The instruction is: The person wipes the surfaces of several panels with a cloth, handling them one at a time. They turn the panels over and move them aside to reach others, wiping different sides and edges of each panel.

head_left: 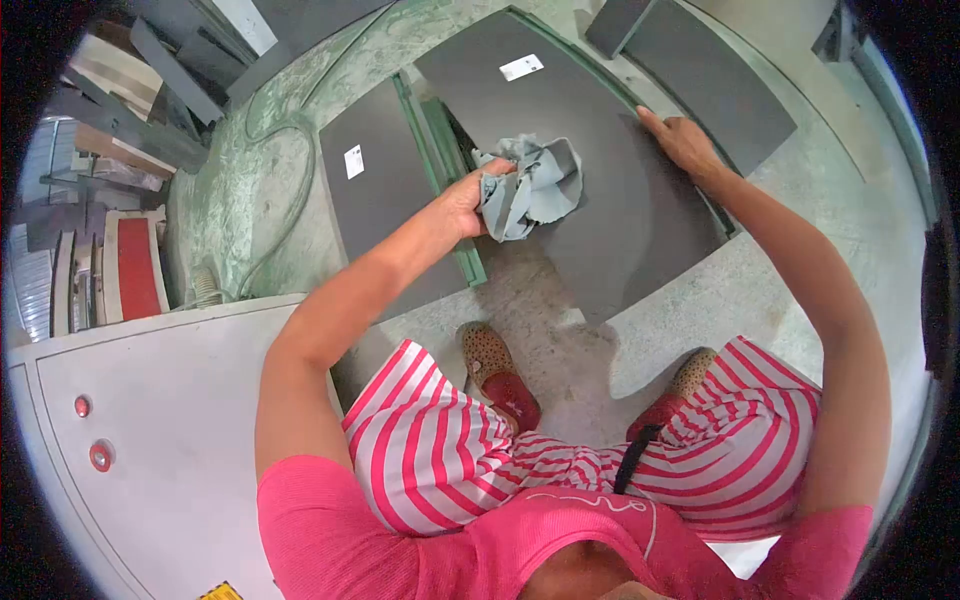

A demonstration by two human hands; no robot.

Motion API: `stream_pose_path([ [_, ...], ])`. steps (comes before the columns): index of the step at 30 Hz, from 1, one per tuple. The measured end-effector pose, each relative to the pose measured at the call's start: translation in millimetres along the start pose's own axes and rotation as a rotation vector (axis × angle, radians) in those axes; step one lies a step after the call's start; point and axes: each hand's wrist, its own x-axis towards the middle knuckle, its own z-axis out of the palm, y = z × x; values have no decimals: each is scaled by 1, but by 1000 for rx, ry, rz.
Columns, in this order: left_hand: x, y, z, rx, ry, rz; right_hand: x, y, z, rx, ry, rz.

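A crumpled grey-blue cloth [537, 185] is bunched in my left hand [468, 203], fingers closed round it, over the left part of a large dark grey panel [620, 225]. That panel bears a white label [521, 67] near its far end. My right hand [684, 148] grips the panel's right edge, with one finger lying on its face and the other fingers partly hidden. Left of it lies a second dark panel [372, 215] with green edging and its own white label [354, 161].
More dark panels [715, 80] lie at the far right. A white cabinet [190, 420] with red buttons stands at my left. A hose [300, 180] curves over the concrete floor. Stacked boards [130, 265] fill the left side. My feet are on the floor close to the panels.
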Motion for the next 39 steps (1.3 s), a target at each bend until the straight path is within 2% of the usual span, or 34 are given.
stream_pose_path([
  [3, 13, -6, -20, -69, -60, -62, 2, 4, 15, -43, 35, -2],
  [5, 12, -10, -21, -76, -127, -75, -2, 4, 22, 23, 14, 76],
  [7, 8, -15, -18, 14, -117, 89, -8, 9, 27, 60, 36, 72],
  [8, 7, -16, -15, 25, -129, 83, -10, 10, 28, 93, 30, 44],
  [10, 0, -15, -12, -6, 25, 90, -11, 10, 28, 105, 24, 70],
  [17, 5, -12, -5, -19, 40, 36, -12, 8, 24, 102, 35, 114],
  [19, 2, -9, -4, 56, -32, 59, -13, 11, 23, 106, 63, 88],
  [22, 4, -2, -18, 19, 39, 90, -13, 6, 26, 126, 78, 29],
  [27, -38, 8, -28, 84, 100, 224, -37, -34, 30, 164, 115, -15],
  [31, -76, 11, -56, 121, 133, 304, -51, -72, 45, 165, 209, -155],
  [36, -125, 13, -90, 186, 156, 316, -69, -121, 60, 186, 134, -199],
  [39, -136, 6, -131, 145, 222, 441, -75, -146, 87, 201, 95, -165],
])
